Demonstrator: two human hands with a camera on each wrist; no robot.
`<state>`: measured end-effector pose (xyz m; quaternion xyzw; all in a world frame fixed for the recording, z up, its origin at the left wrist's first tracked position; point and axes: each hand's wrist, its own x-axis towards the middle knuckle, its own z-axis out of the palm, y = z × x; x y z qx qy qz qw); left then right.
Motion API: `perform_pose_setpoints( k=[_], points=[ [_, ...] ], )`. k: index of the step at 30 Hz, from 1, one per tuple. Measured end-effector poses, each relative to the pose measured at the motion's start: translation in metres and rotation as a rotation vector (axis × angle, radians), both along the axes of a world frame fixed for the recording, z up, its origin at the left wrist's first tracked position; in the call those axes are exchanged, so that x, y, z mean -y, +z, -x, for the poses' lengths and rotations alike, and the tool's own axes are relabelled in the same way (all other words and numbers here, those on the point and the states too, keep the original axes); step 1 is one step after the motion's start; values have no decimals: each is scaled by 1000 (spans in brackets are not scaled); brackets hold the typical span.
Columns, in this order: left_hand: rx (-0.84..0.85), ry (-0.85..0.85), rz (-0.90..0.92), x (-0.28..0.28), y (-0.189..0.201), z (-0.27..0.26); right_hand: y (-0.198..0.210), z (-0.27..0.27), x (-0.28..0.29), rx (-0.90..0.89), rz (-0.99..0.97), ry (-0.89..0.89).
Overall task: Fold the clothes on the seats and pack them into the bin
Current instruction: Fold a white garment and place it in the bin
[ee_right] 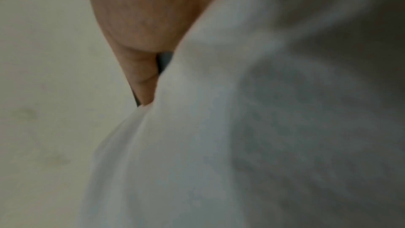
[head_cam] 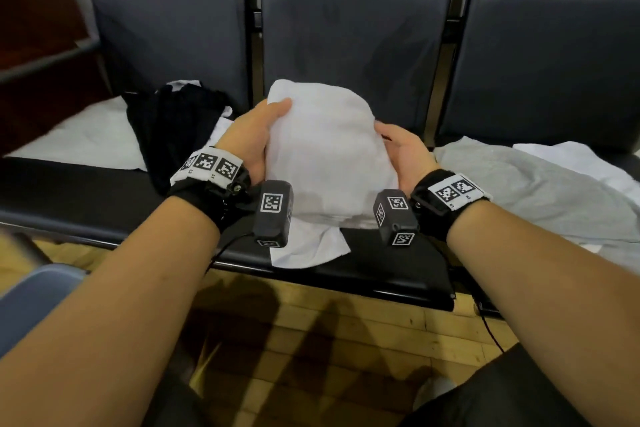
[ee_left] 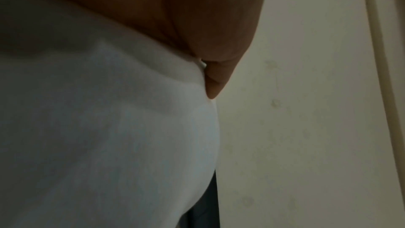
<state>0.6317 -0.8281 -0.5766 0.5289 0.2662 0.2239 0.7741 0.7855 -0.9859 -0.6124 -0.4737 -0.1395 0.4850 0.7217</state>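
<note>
Over mid seat (head_cam: 398, 274), white bundle (head_cam: 325, 149) upright, L hand (head_cam: 256, 139), R hand (head_cam: 405, 152)

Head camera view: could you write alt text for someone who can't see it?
Two hands, left and right, hold a folded white garment above a row of dark seats. A black garment lies to the left, a grey one to the right.

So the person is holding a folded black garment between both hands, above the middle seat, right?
Not quite: the head view shows the bundle held between the left hand and right hand is a folded white cloth garment, not black. The crumpled black garment lies on the seat to the left. The rest is right.
</note>
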Motion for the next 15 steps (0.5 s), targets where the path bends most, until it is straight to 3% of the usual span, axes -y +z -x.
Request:
perform_pose_setpoints(
  k=[3, 7, 10, 15],
  points=[
    [-33, 107, -46, -20, 2, 43, 9, 30, -26, 74, 54, 83],
    [-151, 292, -58, -47, 4, 113, 15, 85, -78, 365, 31, 111],
    [-238, 403, -26, -74, 2, 178, 11, 134, -123, 441, 19, 124],
    [-219, 524, 69, -110, -18, 287, -13, 211, -201, 616, 105, 217]
  ],
)
